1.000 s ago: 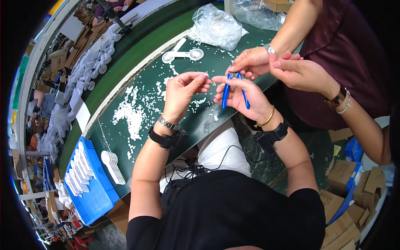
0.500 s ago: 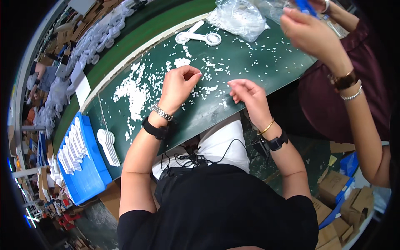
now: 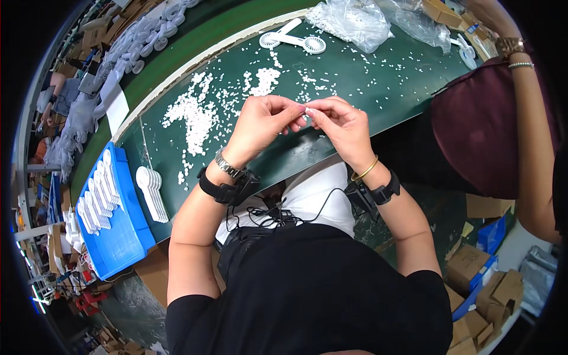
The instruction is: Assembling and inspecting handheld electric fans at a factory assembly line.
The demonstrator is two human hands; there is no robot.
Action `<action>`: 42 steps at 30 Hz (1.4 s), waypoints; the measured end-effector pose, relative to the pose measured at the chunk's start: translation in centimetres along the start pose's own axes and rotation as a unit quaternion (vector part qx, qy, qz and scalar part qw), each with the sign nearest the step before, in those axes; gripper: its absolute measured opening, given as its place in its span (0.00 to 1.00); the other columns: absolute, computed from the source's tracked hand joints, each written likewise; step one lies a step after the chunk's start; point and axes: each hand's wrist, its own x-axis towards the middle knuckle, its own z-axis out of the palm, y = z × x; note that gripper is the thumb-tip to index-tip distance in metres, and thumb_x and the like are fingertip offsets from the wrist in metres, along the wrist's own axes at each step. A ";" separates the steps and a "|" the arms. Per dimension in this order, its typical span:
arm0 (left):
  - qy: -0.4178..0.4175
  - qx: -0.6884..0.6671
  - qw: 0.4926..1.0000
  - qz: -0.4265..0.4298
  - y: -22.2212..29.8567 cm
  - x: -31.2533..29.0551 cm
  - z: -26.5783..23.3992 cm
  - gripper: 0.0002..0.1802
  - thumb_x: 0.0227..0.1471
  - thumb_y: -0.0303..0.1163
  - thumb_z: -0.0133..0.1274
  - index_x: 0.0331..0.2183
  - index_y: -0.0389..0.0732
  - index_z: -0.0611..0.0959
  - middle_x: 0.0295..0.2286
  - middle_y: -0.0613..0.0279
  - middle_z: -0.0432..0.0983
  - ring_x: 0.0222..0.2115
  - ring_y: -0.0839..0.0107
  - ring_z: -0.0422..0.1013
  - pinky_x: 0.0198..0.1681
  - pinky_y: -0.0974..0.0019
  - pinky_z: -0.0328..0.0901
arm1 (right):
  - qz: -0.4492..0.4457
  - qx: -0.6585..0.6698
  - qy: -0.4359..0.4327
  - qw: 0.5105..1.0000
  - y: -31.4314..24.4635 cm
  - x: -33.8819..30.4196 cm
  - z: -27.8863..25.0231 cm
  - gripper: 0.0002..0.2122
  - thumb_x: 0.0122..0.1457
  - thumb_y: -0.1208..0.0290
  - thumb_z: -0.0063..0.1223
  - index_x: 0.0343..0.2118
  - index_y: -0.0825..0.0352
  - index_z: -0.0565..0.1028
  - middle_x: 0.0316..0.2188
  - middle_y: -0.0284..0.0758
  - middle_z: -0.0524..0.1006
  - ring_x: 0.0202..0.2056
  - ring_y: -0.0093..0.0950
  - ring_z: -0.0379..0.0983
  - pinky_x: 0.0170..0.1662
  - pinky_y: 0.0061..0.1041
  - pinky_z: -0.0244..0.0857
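Observation:
Both hands meet over the front part of the green table. My left hand is closed in a pinch, and my right hand pinches against its fingertips. Between them shows a tiny white piece, mostly hidden by the fingers; it resembles the small white plastic pieces strewn around. A dense pile of those small white pieces lies left of my hands, and a smaller heap sits just beyond them. Two white handheld fan-shaped parts with round slotted heads lie crossed farther back.
At the left, a blue tray holds rows of white long-handled parts. A stack of similar parts lies beside it. Clear plastic bags rest at the far edge. A co-worker's arm is at right, with cardboard boxes below.
My hands, apart before, have come together at the fingertips, the left moving right and the right moving slightly left. The co-worker's hand with a blue object has drawn back toward the upper right.

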 end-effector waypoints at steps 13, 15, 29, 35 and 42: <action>0.189 0.151 0.967 0.078 -0.2 -10.2 -4.5 0.11 0.62 0.30 0.57 0.37 0.32 0.87 0.25 0.62 0.83 0.25 0.80 0.76 0.29 0.75 0.68 | -0.032 -0.208 -0.051 0.976 1.0 2.0 1.7 0.06 0.61 0.75 0.62 0.40 0.69 0.83 0.29 0.30 0.79 0.29 0.19 0.77 0.34 0.19 0.72; 0.205 0.182 0.960 0.063 -1.0 -12.6 -4.9 0.10 0.62 0.29 0.56 0.37 0.31 0.87 0.26 0.62 0.83 0.26 0.79 0.76 0.30 0.75 0.68 | -0.075 -0.272 -0.069 0.957 1.5 2.9 2.2 0.06 0.60 0.76 0.63 0.39 0.68 0.83 0.30 0.31 0.79 0.29 0.22 0.78 0.34 0.20 0.72; 0.297 0.149 0.943 -0.014 -10.8 -17.8 -6.0 0.10 0.63 0.28 0.56 0.38 0.31 0.87 0.24 0.65 0.80 0.23 0.82 0.71 0.26 0.78 0.65 | -0.170 -0.487 -0.095 0.852 2.5 14.2 1.8 0.07 0.57 0.71 0.62 0.38 0.66 0.84 0.34 0.40 0.82 0.32 0.41 0.79 0.38 0.36 0.73; 0.342 0.016 0.939 -0.031 -11.9 -17.3 -6.1 0.11 0.64 0.31 0.55 0.40 0.33 0.86 0.24 0.69 0.78 0.22 0.85 0.69 0.23 0.80 0.62 | -0.064 -0.637 -0.047 0.767 4.5 21.1 0.9 0.14 0.57 0.66 0.61 0.46 0.62 0.83 0.41 0.43 0.83 0.41 0.45 0.79 0.47 0.41 0.72; 0.326 0.006 0.945 -0.017 -11.4 -17.1 -6.3 0.12 0.66 0.31 0.54 0.41 0.33 0.86 0.25 0.67 0.79 0.23 0.84 0.69 0.24 0.80 0.63 | -0.206 -0.613 -0.038 0.761 4.2 20.5 -0.1 0.14 0.56 0.69 0.61 0.46 0.63 0.81 0.39 0.42 0.81 0.39 0.44 0.79 0.46 0.39 0.73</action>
